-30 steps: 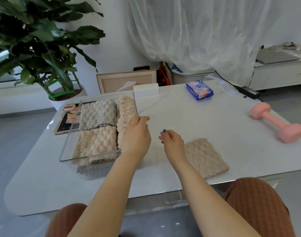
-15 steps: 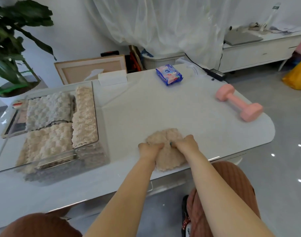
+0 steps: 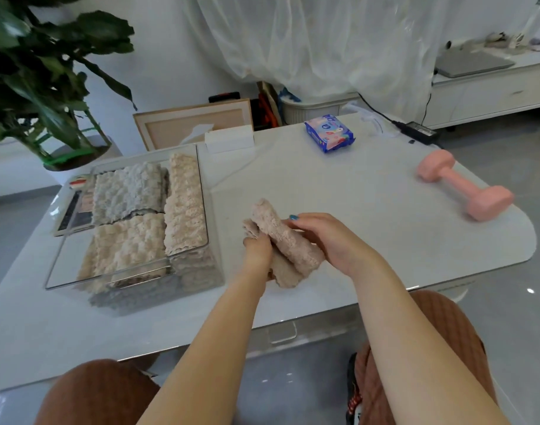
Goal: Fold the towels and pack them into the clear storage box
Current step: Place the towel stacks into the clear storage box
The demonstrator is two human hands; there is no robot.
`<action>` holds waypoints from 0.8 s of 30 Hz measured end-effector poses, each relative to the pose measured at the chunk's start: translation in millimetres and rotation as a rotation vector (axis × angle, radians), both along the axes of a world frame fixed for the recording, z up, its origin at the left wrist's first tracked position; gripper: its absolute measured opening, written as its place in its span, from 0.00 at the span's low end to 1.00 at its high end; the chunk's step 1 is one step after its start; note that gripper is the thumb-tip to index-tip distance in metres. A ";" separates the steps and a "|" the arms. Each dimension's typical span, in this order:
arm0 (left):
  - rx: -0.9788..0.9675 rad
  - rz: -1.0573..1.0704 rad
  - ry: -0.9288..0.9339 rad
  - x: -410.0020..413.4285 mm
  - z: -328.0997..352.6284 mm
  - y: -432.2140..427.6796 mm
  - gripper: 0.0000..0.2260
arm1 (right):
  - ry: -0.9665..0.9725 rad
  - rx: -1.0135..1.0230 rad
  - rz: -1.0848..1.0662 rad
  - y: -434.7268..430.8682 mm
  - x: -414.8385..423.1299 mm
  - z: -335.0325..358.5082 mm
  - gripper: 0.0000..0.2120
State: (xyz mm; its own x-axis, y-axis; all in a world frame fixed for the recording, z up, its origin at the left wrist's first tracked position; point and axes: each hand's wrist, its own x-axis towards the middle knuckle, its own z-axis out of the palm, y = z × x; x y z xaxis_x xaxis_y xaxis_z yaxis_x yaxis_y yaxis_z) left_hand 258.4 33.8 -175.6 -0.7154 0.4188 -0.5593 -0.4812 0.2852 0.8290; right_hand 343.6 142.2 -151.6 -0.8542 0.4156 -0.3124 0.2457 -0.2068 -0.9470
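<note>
We had a white table on a glossy grey floor. A sheer white curtain glowed with daylight behind it. Big leafy plant on the left, low white cabinet on the right.

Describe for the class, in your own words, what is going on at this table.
A person seated at the white table holds a beige towel in both hands. The left hand grips its near end and the right hand wraps its middle. The towel is folded into a narrow strip and sits just right of the clear storage box, not yet in it. The box already shows packed towels, one grey-white and two beige on top. A pink dumbbell and a blue wipes pack lie farther off, untouched.
</note>
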 end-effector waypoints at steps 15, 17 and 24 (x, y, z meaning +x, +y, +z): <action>0.279 0.176 0.315 -78.9 74.8 -75.0 0.23 | 0.173 -0.007 0.008 -49.3 -55.6 30.5 0.16; 0.231 0.252 0.384 -110.4 84.1 -86.6 0.20 | 0.102 0.027 -0.017 -57.5 -78.0 34.2 0.17; -0.052 0.273 0.432 -218.6 91.4 -91.7 0.13 | -0.169 0.505 0.187 -113.0 -165.8 31.1 0.36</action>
State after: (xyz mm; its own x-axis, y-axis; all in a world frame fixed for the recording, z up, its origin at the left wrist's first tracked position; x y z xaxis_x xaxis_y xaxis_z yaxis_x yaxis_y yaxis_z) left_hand 39.8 -57.9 -84.3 -0.9653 0.1641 -0.2033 -0.1600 0.2436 0.9566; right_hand 177.8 29.2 -120.5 -0.8831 0.3952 -0.2529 0.3914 0.3232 -0.8616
